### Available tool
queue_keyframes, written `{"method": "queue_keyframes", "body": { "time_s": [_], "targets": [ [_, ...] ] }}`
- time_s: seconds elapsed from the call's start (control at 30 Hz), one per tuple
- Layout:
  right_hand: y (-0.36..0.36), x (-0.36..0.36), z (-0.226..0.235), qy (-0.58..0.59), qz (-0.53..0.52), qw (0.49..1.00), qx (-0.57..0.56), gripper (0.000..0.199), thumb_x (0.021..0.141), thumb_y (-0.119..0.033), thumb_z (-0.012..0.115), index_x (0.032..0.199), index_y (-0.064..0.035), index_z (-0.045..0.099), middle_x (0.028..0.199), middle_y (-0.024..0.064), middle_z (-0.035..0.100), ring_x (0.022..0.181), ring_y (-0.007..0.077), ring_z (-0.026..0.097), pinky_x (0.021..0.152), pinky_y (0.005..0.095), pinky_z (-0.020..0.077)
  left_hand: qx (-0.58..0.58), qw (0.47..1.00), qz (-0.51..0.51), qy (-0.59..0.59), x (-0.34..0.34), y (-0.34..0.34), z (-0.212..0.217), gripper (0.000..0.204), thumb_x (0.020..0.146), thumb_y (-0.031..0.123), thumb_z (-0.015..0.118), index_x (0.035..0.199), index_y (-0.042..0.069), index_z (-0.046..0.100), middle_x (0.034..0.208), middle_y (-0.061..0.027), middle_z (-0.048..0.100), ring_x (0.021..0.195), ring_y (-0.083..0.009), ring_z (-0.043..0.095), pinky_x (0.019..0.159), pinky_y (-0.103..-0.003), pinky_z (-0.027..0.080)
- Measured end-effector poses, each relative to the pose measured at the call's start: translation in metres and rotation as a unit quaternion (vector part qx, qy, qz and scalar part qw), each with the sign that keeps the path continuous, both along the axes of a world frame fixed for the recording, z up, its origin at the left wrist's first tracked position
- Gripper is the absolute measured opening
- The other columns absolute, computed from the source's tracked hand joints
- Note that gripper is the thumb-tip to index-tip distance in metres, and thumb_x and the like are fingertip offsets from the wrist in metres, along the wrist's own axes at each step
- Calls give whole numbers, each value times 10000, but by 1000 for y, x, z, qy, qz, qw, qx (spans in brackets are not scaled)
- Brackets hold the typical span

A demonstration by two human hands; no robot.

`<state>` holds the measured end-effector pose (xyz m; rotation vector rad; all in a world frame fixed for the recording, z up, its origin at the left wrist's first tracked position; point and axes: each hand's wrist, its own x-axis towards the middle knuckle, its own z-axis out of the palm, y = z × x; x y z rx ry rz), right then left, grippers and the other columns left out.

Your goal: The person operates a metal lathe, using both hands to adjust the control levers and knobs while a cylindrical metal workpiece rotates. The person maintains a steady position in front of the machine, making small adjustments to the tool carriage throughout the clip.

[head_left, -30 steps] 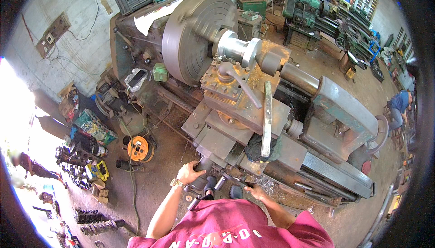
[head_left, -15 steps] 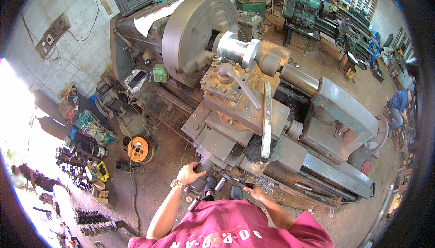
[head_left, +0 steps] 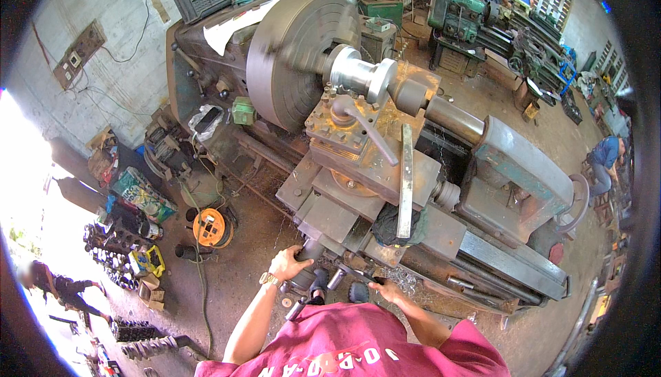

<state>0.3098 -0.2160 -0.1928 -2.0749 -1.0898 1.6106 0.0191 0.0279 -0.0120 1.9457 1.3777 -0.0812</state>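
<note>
A: Down nearest us, the right hand (head_left: 389, 290) is gripping the near end of a dark lever (head_left: 358, 274), fingers curling under, so I'm not seeing every tip.

B: And that lever's long axis is running from those fingers leftward and slightly ahead. What's the left hand (head_left: 286, 265) doing?

A: It's grasping a dark round fitting (head_left: 313, 248), thumb lying along the near side. How hard it's squeezing, I cannot tell.

B: Looking farther out, the tool post (head_left: 334, 131) is standing between both hands and the bright metal workpiece (head_left: 353, 74).

A: Which is sitting well apart from either: ahead and rightward of the left fingers, ahead and a touch leftward of the right ones. The left hand is looking slightly nearer, though the fisheye is bending things.

B: The workpiece's long axis is slanting from the big round chuck (head_left: 296, 60), its face showing blur, rightward and nearer, toward the tailstock (head_left: 527, 163). Neither hand is touching it.
</note>
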Motion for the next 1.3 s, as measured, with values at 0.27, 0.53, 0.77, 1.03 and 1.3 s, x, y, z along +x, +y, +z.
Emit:
{"method": "queue_keyframes", "body": {
  "time_s": [0.27,0.53,0.77,1.03,1.3],
  "targets": [
    [0,-5,11,-11,-25,999,41,743,847,-671,556,1237,-46,650,1145,216,690,1082,355,643,930,429,469,7,1000,-4,-7,0,0,2,742,740,564,746,1282,68,637,1200,-200,679,1117,-350,656,968,-426,515],
    [4,-5,20,13,-37,999,-3,778,820,-708,578,1280,-83,633,1250,210,657,1181,365,607,988,418,453,5,1000,-5,-1,0,0,2,755,742,572,740,1283,56,631,1186,-209,682,1112,-352,659,960,-428,518],
    [1,-12,4,-6,-58,997,49,668,884,-595,581,1229,-28,659,1105,173,713,1034,304,646,918,396,471,12,1000,-4,-17,-1,-1,1,722,749,554,743,1240,33,648,1165,-224,684,1081,-363,669,937,-424,524],
    [6,-11,6,1,-58,998,-32,663,896,-609,576,1230,-42,660,1080,154,717,993,284,641,890,394,475,11,1000,-2,-13,1,-2,8,728,750,559,744,1250,40,645,1161,-219,686,1077,-366,669,933,-427,527],
    [12,-15,47,-22,-27,999,40,699,885,-672,523,1175,-55,678,947,185,710,913,338,658,815,432,485,-3,1000,3,0,2,-1,10,732,744,557,752,1258,48,642,1173,-218,683,1082,-368,667,946,-432,524]
  ]
}}
